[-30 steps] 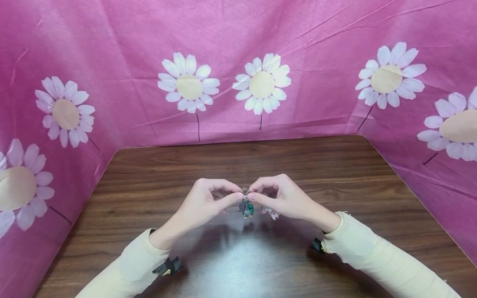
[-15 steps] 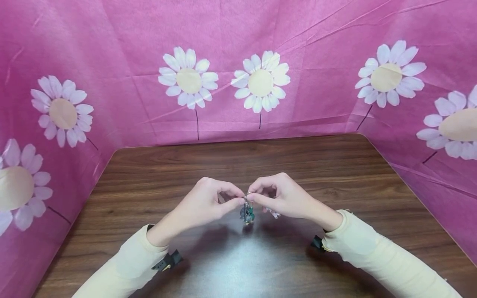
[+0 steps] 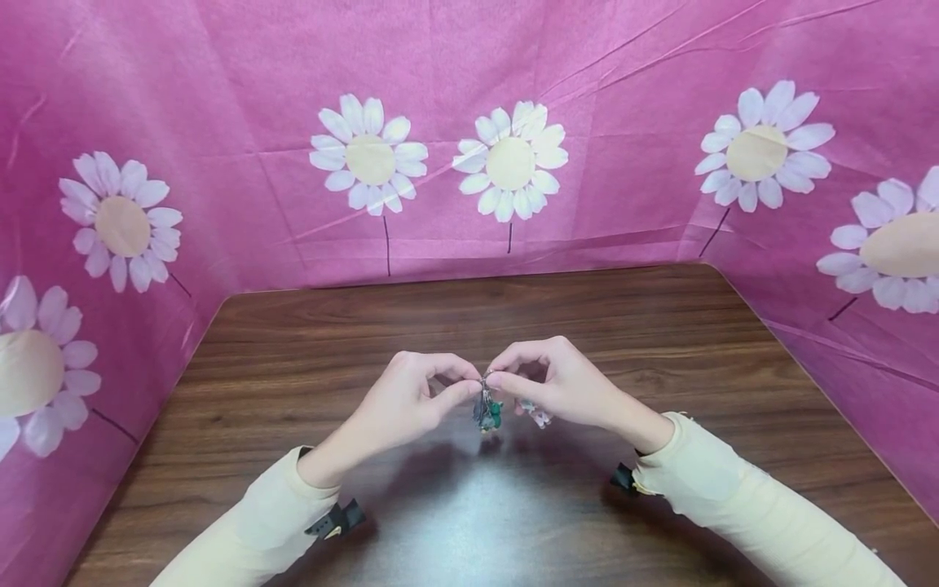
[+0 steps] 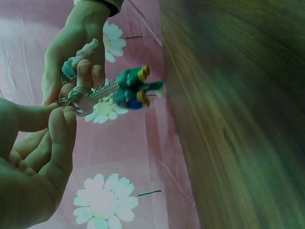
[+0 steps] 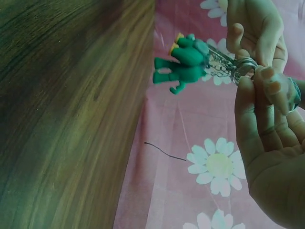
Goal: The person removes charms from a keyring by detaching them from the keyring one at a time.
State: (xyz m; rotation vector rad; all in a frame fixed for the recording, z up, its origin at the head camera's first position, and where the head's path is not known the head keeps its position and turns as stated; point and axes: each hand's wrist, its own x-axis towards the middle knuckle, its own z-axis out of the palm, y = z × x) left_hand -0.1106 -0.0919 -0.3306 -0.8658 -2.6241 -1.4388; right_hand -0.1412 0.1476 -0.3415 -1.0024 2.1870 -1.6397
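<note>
In the head view my left hand (image 3: pixel 399 399) and right hand (image 3: pixel 561 379) meet above the table, thumbs and index fingers pinching metal rings. The left hand pinches a key ring (image 5: pixel 245 67). From it hang a silver key (image 4: pixel 86 105) and small figurine charms (image 5: pixel 186 64), mostly green with yellow parts and some blue. At the right hand's fingers hangs a pale and teal figurine keychain (image 3: pixel 539 417), whose ring the right hand pinches. Fingertips hide whether the two rings are linked.
The dark wooden table (image 3: pixel 330 318) lies below the hands. A pink cloth (image 3: pixel 440 49) printed with white daisies rises along its back and sides. Black straps (image 3: pixel 337 520) show at both cream sleeves.
The hands stay nearly in place, shifting the rings slightly. The fingertips dipped a little, then rose again, and the hanging charms swung and turned.
</note>
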